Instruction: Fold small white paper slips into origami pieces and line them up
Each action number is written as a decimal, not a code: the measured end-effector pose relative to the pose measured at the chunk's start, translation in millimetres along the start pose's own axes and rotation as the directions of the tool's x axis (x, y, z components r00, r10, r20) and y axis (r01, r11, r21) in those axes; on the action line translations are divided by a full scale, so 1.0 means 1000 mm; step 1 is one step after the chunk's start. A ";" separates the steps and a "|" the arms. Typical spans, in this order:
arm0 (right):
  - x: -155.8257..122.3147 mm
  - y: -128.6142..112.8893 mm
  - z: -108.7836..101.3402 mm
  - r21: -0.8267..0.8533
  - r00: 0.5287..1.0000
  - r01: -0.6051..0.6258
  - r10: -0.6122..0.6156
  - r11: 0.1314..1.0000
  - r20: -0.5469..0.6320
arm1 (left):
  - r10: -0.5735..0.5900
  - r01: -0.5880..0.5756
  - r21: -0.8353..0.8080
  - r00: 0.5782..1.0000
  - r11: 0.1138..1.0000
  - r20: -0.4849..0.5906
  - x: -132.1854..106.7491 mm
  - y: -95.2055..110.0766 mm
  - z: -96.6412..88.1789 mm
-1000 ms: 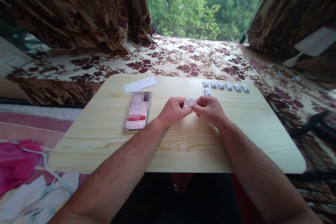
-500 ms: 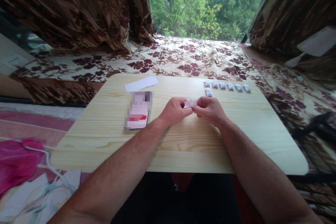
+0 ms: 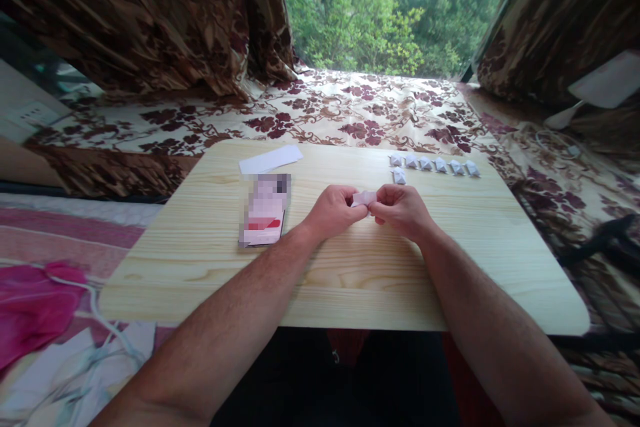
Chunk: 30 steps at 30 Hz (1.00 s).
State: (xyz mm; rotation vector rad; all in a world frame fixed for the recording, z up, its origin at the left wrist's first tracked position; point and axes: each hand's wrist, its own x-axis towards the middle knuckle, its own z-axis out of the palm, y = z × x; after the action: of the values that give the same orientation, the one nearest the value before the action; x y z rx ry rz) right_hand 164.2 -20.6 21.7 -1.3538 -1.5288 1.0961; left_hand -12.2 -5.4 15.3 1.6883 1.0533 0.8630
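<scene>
A small piece of folded white paper (image 3: 364, 199) is pinched between my two hands over the middle of the table. My left hand (image 3: 336, 211) grips its left side with thumb and fingers. On its right side, the thumb and bent fingers of my right hand (image 3: 400, 209) close on it. The fingers hide much of the paper's lower part. Just beyond my right hand, several small folded paper pieces (image 3: 426, 163) stand in a row, and a single folded piece (image 3: 399, 176) sits in front of the row's left end.
Left of my hands lies a phone (image 3: 263, 211) with a blurred screen. White paper strips (image 3: 271, 159) rest behind it on the pale wooden table (image 3: 190, 247). Papers and cables (image 3: 100, 353) lie at the lower left beside a pink cloth (image 3: 37, 300). A patterned window seat (image 3: 370, 107) borders the far edge.
Both hands stay almost in place with the paper between them. Its visible upper edge looks slightly different in shape. The view has shifted very slightly.
</scene>
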 end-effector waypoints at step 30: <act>0.001 0.008 0.002 -0.039 1.000 0.025 -0.025 0.999 -0.010 | 0.084 -0.064 0.176 0.991 0.982 -0.108 0.000 -0.002 0.002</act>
State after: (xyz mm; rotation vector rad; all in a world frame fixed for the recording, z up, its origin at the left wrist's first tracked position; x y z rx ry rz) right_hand 164.2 -19.5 13.2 -1.3611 -1.5628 1.0467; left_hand -10.7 -6.3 12.9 1.8497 1.1775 0.9494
